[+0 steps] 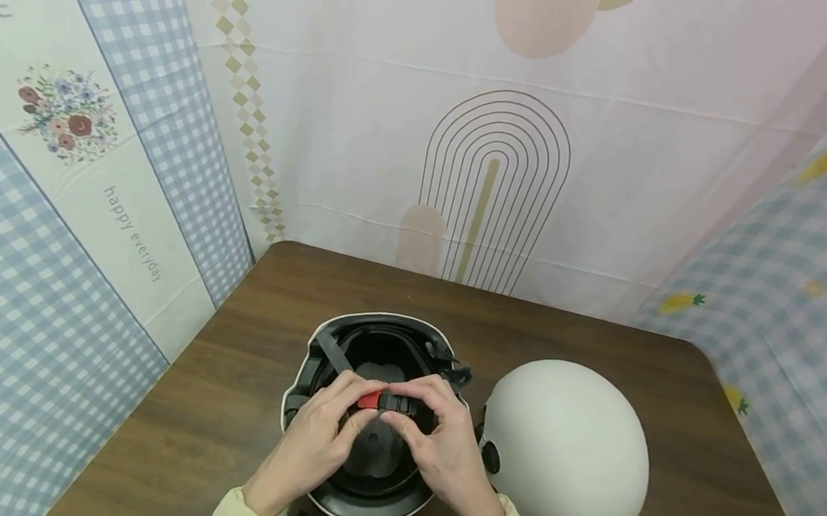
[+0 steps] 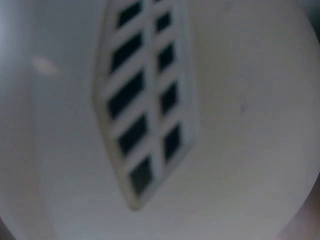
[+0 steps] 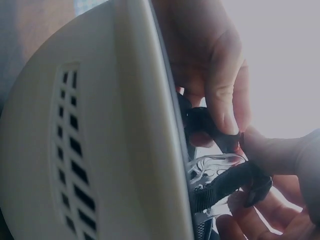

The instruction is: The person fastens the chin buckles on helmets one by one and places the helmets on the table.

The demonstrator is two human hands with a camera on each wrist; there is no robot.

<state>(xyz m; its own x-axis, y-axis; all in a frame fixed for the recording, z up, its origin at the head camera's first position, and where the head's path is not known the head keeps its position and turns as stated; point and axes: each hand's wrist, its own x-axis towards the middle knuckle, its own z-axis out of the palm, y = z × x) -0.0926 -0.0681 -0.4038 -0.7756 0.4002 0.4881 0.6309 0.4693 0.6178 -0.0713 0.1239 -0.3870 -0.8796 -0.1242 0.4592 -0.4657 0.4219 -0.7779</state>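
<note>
An upturned white helmet (image 1: 367, 513) lies on the table, its black inside facing up. Over its opening, both hands work on the chin-strap buckle, which has a red part (image 1: 369, 400) and a black part (image 1: 397, 403). The left hand (image 1: 317, 430) pinches the red end between thumb and fingers. From the other side, the right hand (image 1: 446, 439) pinches the black end. In the right wrist view, the helmet's vented white shell (image 3: 105, 125) stands beside the fingers and black strap (image 3: 227, 182). Only vented white shell (image 2: 240, 150) fills the left wrist view.
A second white helmet (image 1: 566, 437) sits dome up, just right of the right hand. The brown wooden table (image 1: 202, 378) has rounded corners. Patterned cloths (image 1: 351, 136) hang behind it and at both sides.
</note>
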